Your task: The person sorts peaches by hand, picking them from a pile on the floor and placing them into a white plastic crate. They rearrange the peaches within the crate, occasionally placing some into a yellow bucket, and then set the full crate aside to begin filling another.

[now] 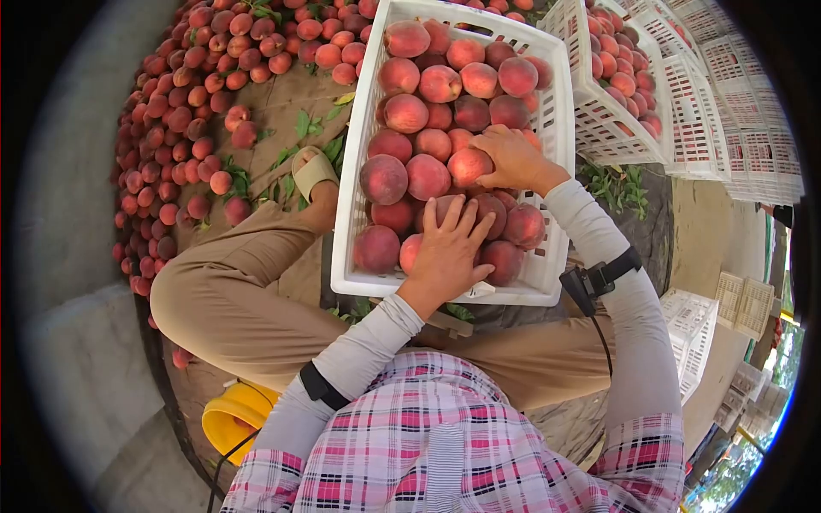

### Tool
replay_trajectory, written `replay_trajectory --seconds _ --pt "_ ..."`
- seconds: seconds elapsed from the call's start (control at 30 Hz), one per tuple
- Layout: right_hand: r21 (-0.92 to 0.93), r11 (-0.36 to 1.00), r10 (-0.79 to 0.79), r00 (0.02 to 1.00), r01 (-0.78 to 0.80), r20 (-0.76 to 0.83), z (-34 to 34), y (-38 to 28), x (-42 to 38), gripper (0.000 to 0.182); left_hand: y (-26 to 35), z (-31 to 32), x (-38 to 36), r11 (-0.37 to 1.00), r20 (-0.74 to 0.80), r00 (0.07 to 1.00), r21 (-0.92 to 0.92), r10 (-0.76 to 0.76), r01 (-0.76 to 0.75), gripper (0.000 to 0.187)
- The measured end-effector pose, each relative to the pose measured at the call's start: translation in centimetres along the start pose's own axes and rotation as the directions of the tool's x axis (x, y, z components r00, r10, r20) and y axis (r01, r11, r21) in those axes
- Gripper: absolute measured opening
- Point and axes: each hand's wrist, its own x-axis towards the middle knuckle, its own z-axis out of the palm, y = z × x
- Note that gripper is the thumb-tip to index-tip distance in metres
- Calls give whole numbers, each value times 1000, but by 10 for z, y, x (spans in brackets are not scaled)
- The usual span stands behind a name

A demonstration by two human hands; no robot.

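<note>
A white plastic crate point(344, 214) full of red peaches point(428, 176) stands in front of me. My left hand point(446, 248) lies over the peaches at its near end, fingers spread and resting on the fruit. Beneath that palm, part of the fruit is hidden. Farther up and to the right, my right hand point(517, 161) curls round a peach point(469, 168), thumb on the near side and fingers on the far side. That peach still sits among the others in the crate.
A large heap of loose peaches point(184, 115) covers the ground at left. Another filled crate point(616, 137) stands at upper right beside stacked white crates point(697, 111). Green leaves point(308, 124) lie about. A yellow bucket point(224, 421) is at lower left, near my leg.
</note>
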Motion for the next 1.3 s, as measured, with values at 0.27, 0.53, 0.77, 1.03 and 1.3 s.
replay_trajectory --seconds 0.27,0.53,0.77,1.03,1.3 --pt "-140 984 75 967 -112 -246 38 -23 0 75 -1 2 1 1000 26 1000 0 -13 13 83" --pt "-145 989 33 997 -23 64 -9 -15 16 75 1 -1 1 1000 65 998 17 -25 24 83" --pt "31 999 16 1000 -16 4 -35 4 21 62 1 -1 2 999 71 997 30 -20 18 82" --pt "159 963 239 964 -219 -118 2 -10 -24 62 1 -1 2 999 70 997 25 -27 26 80" --pt "285 924 249 967 -256 59 13 -15 3 79 0 1 1 999 27 1000 38 -11 9 79"
